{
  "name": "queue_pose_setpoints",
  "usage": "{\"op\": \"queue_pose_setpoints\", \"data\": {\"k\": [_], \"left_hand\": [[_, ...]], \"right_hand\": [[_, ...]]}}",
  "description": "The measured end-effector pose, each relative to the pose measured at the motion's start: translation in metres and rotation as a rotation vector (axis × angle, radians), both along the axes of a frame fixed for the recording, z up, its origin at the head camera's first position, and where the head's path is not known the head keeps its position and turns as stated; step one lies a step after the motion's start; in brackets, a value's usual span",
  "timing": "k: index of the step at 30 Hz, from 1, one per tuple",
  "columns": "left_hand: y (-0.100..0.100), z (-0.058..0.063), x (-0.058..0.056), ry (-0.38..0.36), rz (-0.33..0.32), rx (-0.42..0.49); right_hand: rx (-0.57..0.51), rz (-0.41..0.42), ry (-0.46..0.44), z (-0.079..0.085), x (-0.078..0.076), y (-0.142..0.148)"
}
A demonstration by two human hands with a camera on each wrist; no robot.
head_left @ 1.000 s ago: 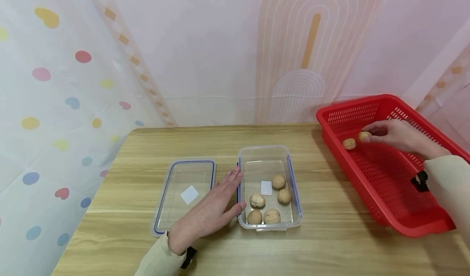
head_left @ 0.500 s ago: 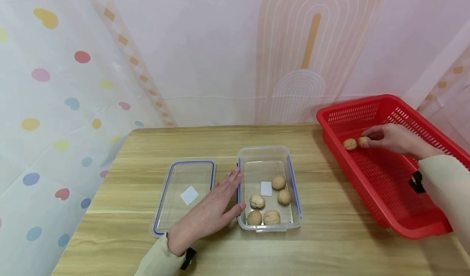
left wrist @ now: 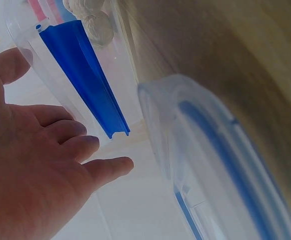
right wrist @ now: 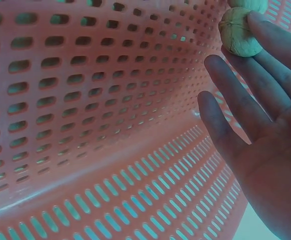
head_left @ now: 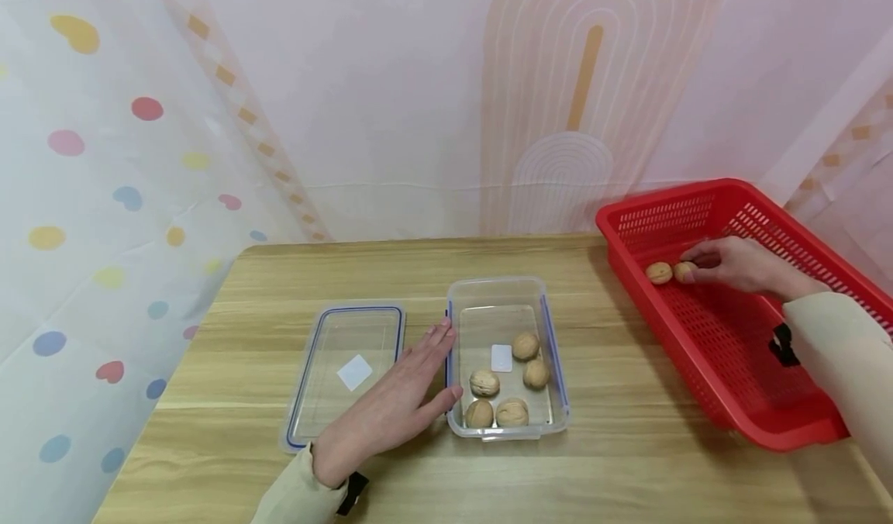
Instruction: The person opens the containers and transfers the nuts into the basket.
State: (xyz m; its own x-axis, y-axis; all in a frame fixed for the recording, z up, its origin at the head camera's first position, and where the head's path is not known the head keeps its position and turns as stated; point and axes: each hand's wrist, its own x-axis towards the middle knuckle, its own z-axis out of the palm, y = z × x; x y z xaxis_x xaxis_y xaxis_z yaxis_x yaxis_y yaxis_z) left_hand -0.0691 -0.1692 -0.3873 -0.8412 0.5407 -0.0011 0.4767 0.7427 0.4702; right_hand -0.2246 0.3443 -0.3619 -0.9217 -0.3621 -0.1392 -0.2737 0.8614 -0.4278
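Inside a red basket [head_left: 698, 353], a person's right hand [head_left: 743, 264] pinches a walnut [head_left: 684, 273] between thumb and fingers, while two other fingers extend free of it in the right wrist view. Just beyond the pinching fingertips, a second walnut [head_left: 659, 274] sits beside the held one. The left hand [head_left: 391, 400], its fingers extended and gripping nothing, touches the near side of a clear plastic box [head_left: 495, 318], with a blue latch [left wrist: 83, 75] beside the fingers. Across the box wall from those fingertips lie five loose walnuts [head_left: 512, 413] and a small white tag [head_left: 501, 358]. On the other side of the left fingers, a clear lid [head_left: 328, 353] with a blue seal lies on the wooden table [head_left: 593, 477], partly hidden by the hand.
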Motion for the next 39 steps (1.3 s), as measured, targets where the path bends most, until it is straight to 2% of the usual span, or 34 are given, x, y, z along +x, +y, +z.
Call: {"op": "queue_pose_setpoints", "data": {"k": [27,33,39], "left_hand": [[-0.003,0.0,0.003,-0.003,0.012,0.009],[-0.001,-0.001,0.002,-0.012,0.01,0.01],[0.001,0.0,-0.001,-0.01,0.009,0.002]], "right_hand": [[0.014,0.005,-0.075,-0.005,0.0,-0.002],[0.029,0.045,-0.095,0.001,0.004,-0.002],[0.028,0.055,-0.1,0.015,0.01,0.0]]}}
